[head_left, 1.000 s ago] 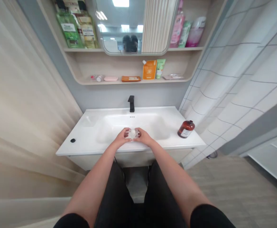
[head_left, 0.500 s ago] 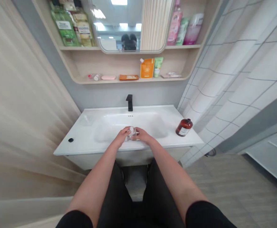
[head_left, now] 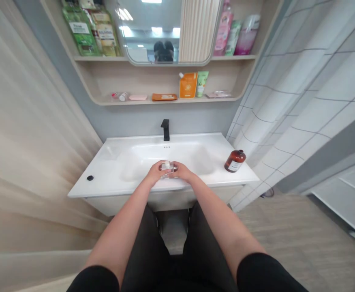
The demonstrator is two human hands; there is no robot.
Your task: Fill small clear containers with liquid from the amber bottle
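Both hands meet over the near side of the white basin (head_left: 200,160), close to the counter's front edge, with a small clear container (head_left: 167,165) between them. The left hand (head_left: 155,173) closes on the container's left side, its thumb across the near face; the right hand (head_left: 181,171) grips the right side, fingers curled in narrowly. A whitish part shows at the container's top, though what it is remains too small to tell. On the far side of the basin, straight beyond the hands, stands a black faucet (head_left: 165,129). An amber bottle (head_left: 235,161) with a white label stands on the right end of the counter, well apart from the right hand, and a small round black piece (head_left: 90,178) lies at the left end. Farther off, above the faucet, an orange pouch (head_left: 188,86) stands on the lower shelf (head_left: 129,103) just left of a green tube (head_left: 202,84).
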